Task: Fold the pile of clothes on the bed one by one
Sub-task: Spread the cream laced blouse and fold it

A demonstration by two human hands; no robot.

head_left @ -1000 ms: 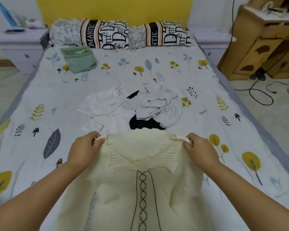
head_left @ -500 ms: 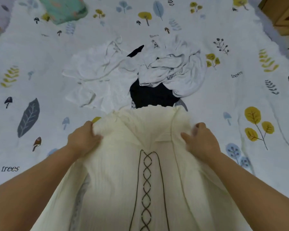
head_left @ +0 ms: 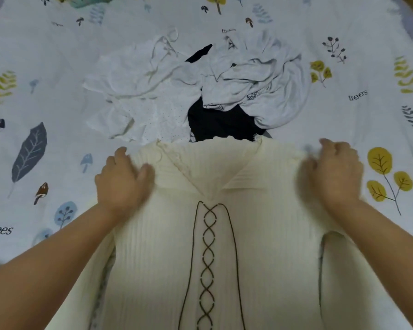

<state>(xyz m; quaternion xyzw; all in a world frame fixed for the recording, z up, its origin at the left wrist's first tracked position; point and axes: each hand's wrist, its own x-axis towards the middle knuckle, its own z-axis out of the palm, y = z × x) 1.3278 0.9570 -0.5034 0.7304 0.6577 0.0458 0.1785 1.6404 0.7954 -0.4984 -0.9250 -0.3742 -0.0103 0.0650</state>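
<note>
Top (head_left: 215,246) is down flat on the bed (head_left: 57,67) now, was held up a sec ago. Left hand (head_left: 122,179) presses its shoulder, fingers loose; right hand (head_left: 332,172) curled on the other, blurry tbh. Pile (head_left: 200,91) w/ the rest waits behind. Prob sleeves next.

Even, soft, bright light, no glare; only faint shadows under the forearms. Wide-angle bend twd the edges. Right hand (head_left: 332,172) smeared w/ motion blur, left hand (head_left: 122,179) slightly soft; bedsheet (head_left: 57,55) print fairly sharp.
</note>
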